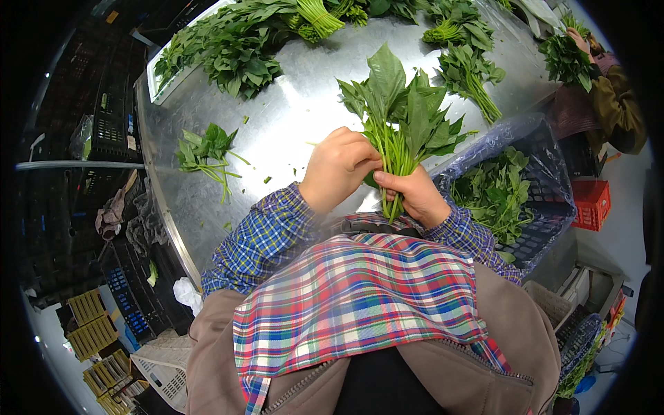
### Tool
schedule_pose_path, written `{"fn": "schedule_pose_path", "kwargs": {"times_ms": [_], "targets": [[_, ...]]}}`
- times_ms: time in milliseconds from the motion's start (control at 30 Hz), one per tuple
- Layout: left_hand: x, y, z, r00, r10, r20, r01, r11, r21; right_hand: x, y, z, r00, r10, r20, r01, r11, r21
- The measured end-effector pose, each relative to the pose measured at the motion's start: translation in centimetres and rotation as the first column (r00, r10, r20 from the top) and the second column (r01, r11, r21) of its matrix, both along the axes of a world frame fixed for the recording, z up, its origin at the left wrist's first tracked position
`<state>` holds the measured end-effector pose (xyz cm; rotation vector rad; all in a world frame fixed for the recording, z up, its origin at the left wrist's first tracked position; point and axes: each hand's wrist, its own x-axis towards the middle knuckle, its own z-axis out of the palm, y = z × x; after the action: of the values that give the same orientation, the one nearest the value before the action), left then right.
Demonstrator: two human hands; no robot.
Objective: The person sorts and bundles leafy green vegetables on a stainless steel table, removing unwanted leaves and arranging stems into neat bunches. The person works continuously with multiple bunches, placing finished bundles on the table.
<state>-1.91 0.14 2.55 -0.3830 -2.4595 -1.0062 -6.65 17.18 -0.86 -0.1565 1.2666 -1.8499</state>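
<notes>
Upright in front of my apron is a bunch of leafy green vegetables (399, 140), its long stems pointing down towards me. My right hand (415, 194) wraps around the lower stems, thumb across the front. From the other side, my left hand (340, 166) pinches at the stems just above that thumb; its fingertips are partly hidden. A small loose pile of leafy stems (207, 155) lies to the left on the metal table (280, 129). Close by on the right, a black plastic crate (550, 207) lined with clear blue film holds more loose greens (493, 192).
Bundled greens (321, 18) and a leafy heap (238, 57) line the table's far side, beside a white foam box (155, 85). More bunches (474, 83) lie at the right. Another person's hand (578, 41) holds greens (565, 62). A red crate (591, 205) stands on the floor.
</notes>
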Motion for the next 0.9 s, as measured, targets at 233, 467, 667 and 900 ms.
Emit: {"fn": "schedule_pose_path", "kwargs": {"times_ms": [233,467,667,900], "targets": [[0.6,0.7,-0.4,1.000,0.009,-0.011,-0.008,0.998,0.058,0.1,0.1,-0.2,1.000,0.008,-0.012,-0.008,1.000,0.001],[0.9,0.6,-0.6,0.998,0.016,0.067,-0.022,0.995,0.101,0.2,0.2,-0.1,0.999,0.029,-0.025,-0.028,0.999,0.018],[1.2,0.5,-0.6,0.996,0.013,0.093,-0.022,0.996,0.091,0.6,0.3,0.1,0.999,0.031,-0.031,-0.030,0.999,0.029],[1.9,0.4,-0.5,0.992,-0.017,0.126,0.003,0.994,0.109,1.8,0.6,0.4,0.999,0.019,-0.026,-0.018,0.999,0.041]]}}
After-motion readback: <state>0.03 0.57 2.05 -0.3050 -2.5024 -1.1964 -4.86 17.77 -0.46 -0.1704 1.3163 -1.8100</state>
